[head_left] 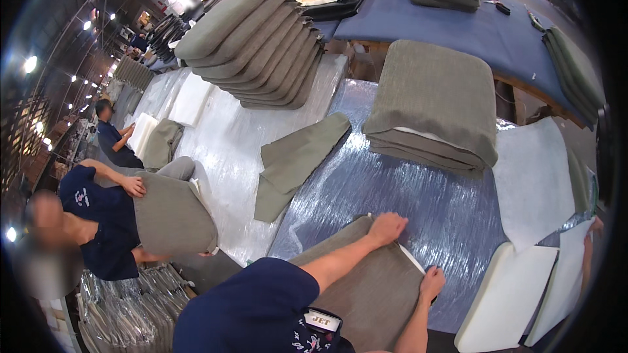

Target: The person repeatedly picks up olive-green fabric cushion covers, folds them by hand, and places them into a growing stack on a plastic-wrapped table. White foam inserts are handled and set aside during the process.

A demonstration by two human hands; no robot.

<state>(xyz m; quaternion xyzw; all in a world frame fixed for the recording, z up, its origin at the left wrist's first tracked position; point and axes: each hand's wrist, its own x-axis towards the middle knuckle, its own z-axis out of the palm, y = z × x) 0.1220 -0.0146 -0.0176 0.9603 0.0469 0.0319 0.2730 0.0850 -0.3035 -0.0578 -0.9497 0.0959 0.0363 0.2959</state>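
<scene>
A grey-green cushion (pixel 366 287) lies in front of me on the plastic-wrapped table, and a white strip (pixel 411 258) shows along its far right edge. My left hand (pixel 387 229) is closed at the cushion's far corner, its fingertips mostly turned from view. Lower down the same edge, my right hand (pixel 432 284) grips the cushion's other corner, fingers curled over it. Beyond my left hand, a loose grey-green fabric piece (pixel 294 163) lies folded on the table. A short stack of matching cushions (pixel 432 91) stands ahead of my hands.
A tall cushion stack (pixel 252 46) rises at the far left. White foam pads (pixel 507 294) and a white sheet (pixel 533 176) are at right, by another person's hand (pixel 594 225). To my left a co-worker (pixel 98 222) holds a cushion. Plastic-wrapped pieces (pixel 131 307) stand below.
</scene>
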